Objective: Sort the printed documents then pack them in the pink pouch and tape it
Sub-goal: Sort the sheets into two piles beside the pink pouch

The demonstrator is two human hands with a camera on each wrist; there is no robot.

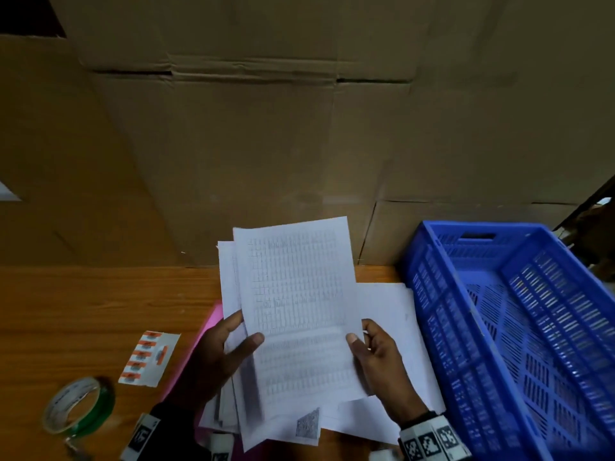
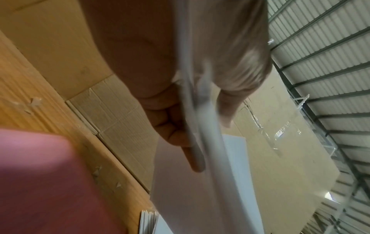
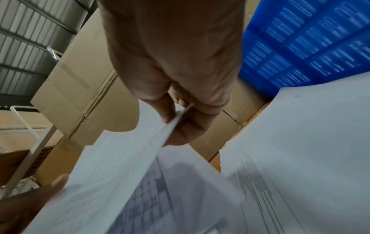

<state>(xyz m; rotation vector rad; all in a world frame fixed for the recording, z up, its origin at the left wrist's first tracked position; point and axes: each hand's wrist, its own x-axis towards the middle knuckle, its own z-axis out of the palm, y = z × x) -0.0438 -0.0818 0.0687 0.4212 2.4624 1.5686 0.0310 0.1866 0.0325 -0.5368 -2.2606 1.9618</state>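
Printed documents [image 1: 296, 314] are held up in a loose stack above the table [image 1: 83, 301], with more sheets [image 1: 396, 327] lying flat beneath. Behind stands a wall of cardboard boxes [image 1: 266, 144]; a blue crate [image 1: 519, 327] sits at the right. The pink pouch [image 1: 206, 331] lies under the papers, its left edge showing. The left hand [image 1: 216, 354] has its grip closed on the stack, thumb over the top sheet. The right hand [image 1: 379, 354] pinches the top sheet's right edge. A tape roll [image 1: 78, 405] and label strip [image 1: 148, 357] lie at left.
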